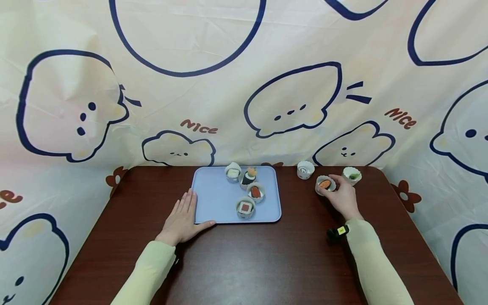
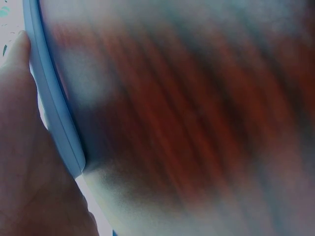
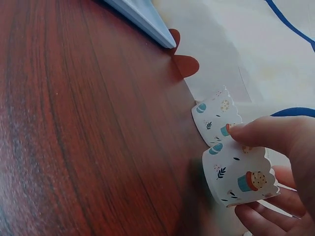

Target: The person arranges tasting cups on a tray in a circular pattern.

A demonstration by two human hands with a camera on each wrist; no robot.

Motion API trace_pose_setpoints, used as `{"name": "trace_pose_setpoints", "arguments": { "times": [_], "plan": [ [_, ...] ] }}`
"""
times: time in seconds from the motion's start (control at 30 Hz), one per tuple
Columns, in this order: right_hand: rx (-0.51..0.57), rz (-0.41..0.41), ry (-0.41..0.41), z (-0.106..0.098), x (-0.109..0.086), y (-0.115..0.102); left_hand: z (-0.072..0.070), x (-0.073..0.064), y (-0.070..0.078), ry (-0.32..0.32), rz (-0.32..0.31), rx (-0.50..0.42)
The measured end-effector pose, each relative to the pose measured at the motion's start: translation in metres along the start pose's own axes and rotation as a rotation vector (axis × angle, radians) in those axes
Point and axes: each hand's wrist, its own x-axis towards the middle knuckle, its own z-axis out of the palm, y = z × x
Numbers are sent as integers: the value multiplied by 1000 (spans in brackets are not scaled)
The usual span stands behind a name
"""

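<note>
My left hand (image 1: 181,217) lies flat at the near left corner of a blue tray (image 1: 213,199), fingers straight along its left edge and thumb along the front edge. The tray's rim (image 2: 54,93) shows beside the thumb in the left wrist view. On the right, my right hand (image 1: 343,198) grips a white paper cup (image 1: 320,186) with an orange-topped sushi piece (image 1: 325,184) inside. Thumb and fingers pinch the printed cup (image 3: 236,177) from both sides in the right wrist view.
Several paper cups with sushi pieces stand on the tray's right half, among them one with a red-brown square (image 1: 245,208). Another cup (image 1: 305,170) stands behind the gripped one, and a cup with a green piece (image 1: 351,175) stands to its right. A printed curtain (image 1: 228,101) hangs behind the table.
</note>
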Motion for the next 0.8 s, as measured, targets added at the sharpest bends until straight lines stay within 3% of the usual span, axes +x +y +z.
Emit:
{"name": "trace_pose_setpoints", "arguments": {
  "times": [0.33,0.8],
  "plan": [
    [15,-15,-7,-2,-2,-3,-1,-1,2,8,-1,2],
    [6,-13,-26,2,-6,-15,-13,-6,10,25,-2,8]
  ]
}}
